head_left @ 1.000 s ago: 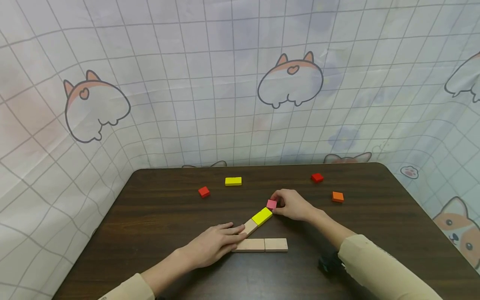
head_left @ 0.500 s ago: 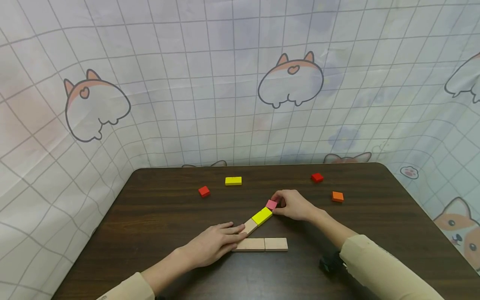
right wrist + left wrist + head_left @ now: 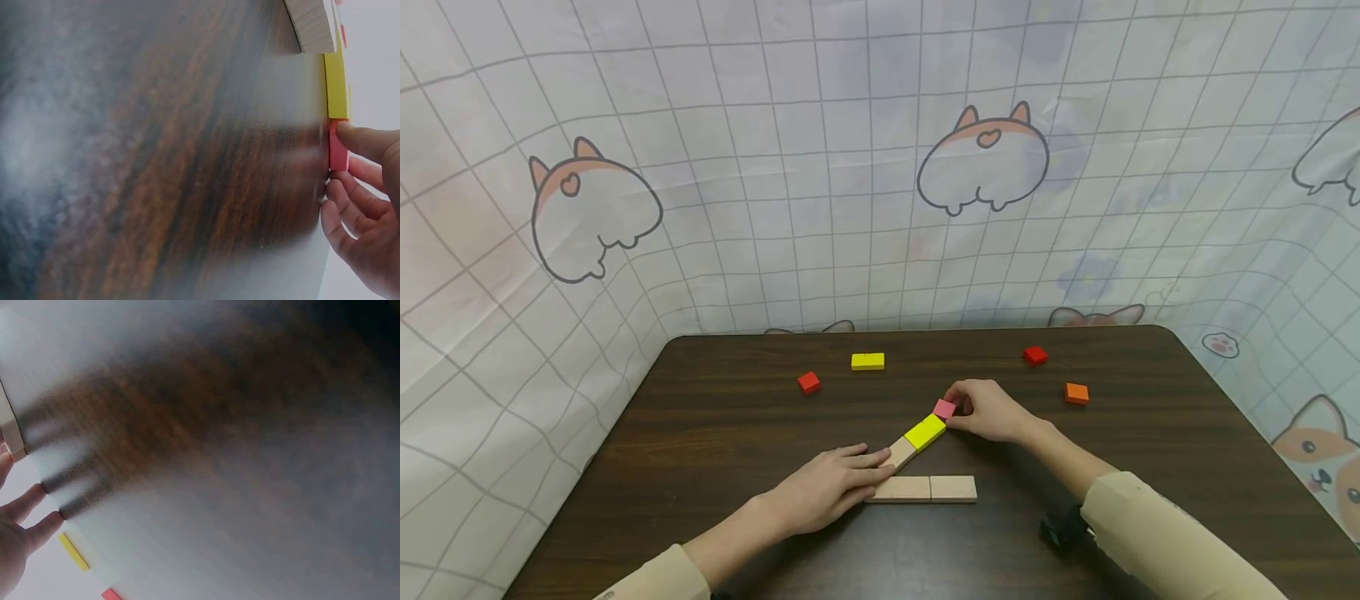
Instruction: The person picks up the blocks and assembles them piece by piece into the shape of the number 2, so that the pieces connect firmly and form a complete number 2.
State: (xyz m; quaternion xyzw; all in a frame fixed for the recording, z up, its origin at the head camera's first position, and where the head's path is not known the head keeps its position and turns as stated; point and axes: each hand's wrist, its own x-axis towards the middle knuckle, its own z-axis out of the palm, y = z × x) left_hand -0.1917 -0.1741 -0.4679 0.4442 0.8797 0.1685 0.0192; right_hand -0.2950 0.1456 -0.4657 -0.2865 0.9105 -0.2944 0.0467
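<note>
My right hand [image 3: 990, 410] pinches a small pink block [image 3: 944, 409] between thumb and fingers. The pink block meets the far end of a yellow block [image 3: 925, 432], also seen in the right wrist view, where the pink block [image 3: 338, 150] adjoins it. Below the yellow block, a plain wooden block [image 3: 898, 453] continues the slanted row. My left hand [image 3: 831, 490] rests with spread, fairly straight fingers over the near-left end of the rows and hides part of them. Two plain wooden blocks, a left one [image 3: 901, 490] and a right one [image 3: 953, 489], lie end to end in a level row.
On the dark wooden table [image 3: 722, 433] lie a red block [image 3: 808, 382] and a yellow block [image 3: 868, 362] at the back left. Another red block [image 3: 1035, 356] and an orange block [image 3: 1077, 393] are at the back right. A patterned cloth [image 3: 865, 167] hangs behind.
The pink block has turned slightly and sits closer against the end of the yellow block. My left hand keeps its place; the right hand barely moves.
</note>
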